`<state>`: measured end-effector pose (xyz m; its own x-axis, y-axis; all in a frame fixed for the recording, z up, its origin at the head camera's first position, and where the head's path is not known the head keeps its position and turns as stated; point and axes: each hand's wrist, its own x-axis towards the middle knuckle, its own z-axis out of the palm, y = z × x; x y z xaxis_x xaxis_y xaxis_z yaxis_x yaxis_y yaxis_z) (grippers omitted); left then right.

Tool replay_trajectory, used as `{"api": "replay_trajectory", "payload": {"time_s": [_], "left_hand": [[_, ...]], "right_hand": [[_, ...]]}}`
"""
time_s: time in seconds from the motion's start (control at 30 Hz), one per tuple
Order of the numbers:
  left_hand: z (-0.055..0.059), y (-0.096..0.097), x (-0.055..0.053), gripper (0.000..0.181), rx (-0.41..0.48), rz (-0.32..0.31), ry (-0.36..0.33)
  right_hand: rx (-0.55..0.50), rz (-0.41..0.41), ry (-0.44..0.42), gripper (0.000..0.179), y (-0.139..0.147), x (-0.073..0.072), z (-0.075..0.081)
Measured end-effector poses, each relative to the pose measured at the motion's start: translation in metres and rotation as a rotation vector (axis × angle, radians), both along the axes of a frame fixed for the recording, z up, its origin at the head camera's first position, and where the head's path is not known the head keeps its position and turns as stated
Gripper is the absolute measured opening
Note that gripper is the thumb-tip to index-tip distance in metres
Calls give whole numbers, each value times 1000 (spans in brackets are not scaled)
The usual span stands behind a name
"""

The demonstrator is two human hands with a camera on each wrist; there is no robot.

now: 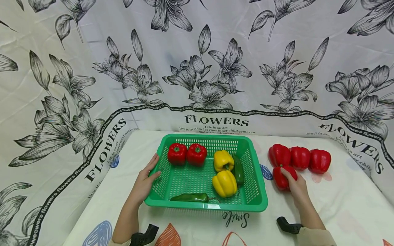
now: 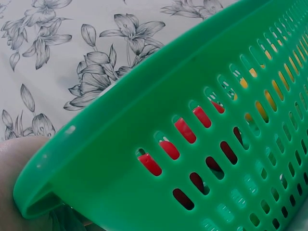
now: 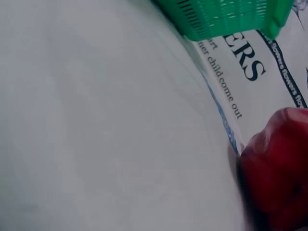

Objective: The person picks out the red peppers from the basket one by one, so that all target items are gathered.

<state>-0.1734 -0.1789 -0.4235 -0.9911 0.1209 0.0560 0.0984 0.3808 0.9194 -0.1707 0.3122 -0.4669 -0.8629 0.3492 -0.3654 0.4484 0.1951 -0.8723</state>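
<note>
My left hand (image 1: pixel 146 181) grips the left rim of a green plastic basket (image 1: pixel 206 206), its thumb over the edge. In the left wrist view part of that hand (image 2: pixel 19 149) shows at the rim's corner. Inside the basket are two red bell peppers, two yellow bell peppers (image 1: pixel 224 183) and two long green chili peppers (image 1: pixel 189 197). To the right of the basket, my right hand (image 1: pixel 298 188) holds a red bell pepper (image 1: pixel 280 179), thumb on its near side. The fingers on its far side are hidden. Red pepper skin (image 3: pixel 276 168) fills the right wrist view's lower right corner.
Three more red bell peppers (image 1: pixel 300 158) sit in a row just behind the held one. A white patterned cloth (image 1: pixel 344 205) covers the table. Behind it hangs a flower-printed curtain (image 1: pixel 209 78).
</note>
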Motion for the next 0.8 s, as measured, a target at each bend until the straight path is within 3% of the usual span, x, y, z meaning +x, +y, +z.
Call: {"api": "replay_trajectory", "payload": {"time_s": [0.23,0.8], "left_hand": [[-1,-1,0,55,4,7,-4],[2,1,1,55,18,-7,7]], "right_hand": [[39,-38,28,88,-1,0,-4],[59,-18,41,88,3,-2,1]]}}
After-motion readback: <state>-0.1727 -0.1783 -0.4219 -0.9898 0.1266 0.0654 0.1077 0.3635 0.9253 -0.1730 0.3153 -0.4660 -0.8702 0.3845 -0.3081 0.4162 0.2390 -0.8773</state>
